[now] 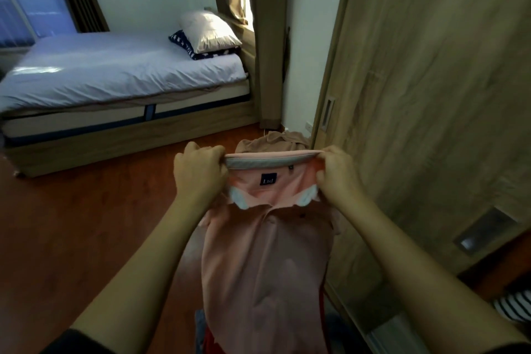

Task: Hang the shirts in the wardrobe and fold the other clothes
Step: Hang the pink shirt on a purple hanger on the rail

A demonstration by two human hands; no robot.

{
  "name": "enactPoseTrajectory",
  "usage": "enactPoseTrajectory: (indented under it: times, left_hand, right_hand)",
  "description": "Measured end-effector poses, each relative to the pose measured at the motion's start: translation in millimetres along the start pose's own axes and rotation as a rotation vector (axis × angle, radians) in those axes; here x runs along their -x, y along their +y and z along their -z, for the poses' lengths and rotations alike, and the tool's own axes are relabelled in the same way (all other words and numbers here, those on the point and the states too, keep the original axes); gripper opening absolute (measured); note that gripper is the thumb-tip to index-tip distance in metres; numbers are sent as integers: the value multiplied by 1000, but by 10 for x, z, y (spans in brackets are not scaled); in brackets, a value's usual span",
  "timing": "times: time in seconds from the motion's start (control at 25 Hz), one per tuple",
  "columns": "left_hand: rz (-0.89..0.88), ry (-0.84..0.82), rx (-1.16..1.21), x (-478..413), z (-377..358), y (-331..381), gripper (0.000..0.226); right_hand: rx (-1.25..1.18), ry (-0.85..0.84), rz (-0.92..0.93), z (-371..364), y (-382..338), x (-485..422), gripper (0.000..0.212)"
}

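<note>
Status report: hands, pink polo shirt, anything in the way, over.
Left hand and right hand both grip pink collared polo shirt at its collar; shirt hangs down. Brown crumpled garment lies beyond it; wooden sliding door close on right.

Centre frame: pink polo shirt [264, 253] held up, left hand [201, 172] gripping one end of the collar, right hand [336, 172] pinching the other, collar stretched flat betw. them. Shirt body hangs to bottom centre. A brown garment [273, 142] peeks just above the collar. Upper left: bed [115, 72] w/ pale sheet, pillow [209, 31] stacked on a dark patterned one. Right side: wooden wardrobe door [431, 95]. Lower right edge: striped fabric [514, 307].
</note>
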State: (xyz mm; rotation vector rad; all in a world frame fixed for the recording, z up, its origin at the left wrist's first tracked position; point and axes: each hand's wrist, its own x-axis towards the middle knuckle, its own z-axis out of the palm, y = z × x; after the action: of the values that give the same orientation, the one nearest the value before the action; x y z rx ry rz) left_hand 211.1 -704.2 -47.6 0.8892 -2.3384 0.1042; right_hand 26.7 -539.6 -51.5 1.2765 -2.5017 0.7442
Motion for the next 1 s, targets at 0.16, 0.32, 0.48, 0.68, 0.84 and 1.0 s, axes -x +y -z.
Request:
enactPoseTrajectory:
  times: [0.16,0.32,0.48,0.68,0.84,1.0]
  left_hand:
    - [164,174,264,43,909,408,31]
    - [-24,301,765,117,1783,1009,31]
    - [-178,170,792,508,2000,1587,29]
    - [-493,16,805,870,2071,2206,37]
    - [-740,-54,872,907,2257,2886,36]
    - [-841,-19,868,955,2186,3595,44]
  right_hand:
    - [-108,219,10,1010,-156,373,33]
    - [-39,425,-27,2194,-270,901,41]
    - [76,362,-150,2835,-151,1665,30]
    - [180,363,-294,3268,194,2527,19]
    - [219,470,-240,3753,522,3188,18]
    - [388,386,-224,4153,761,3609,35]
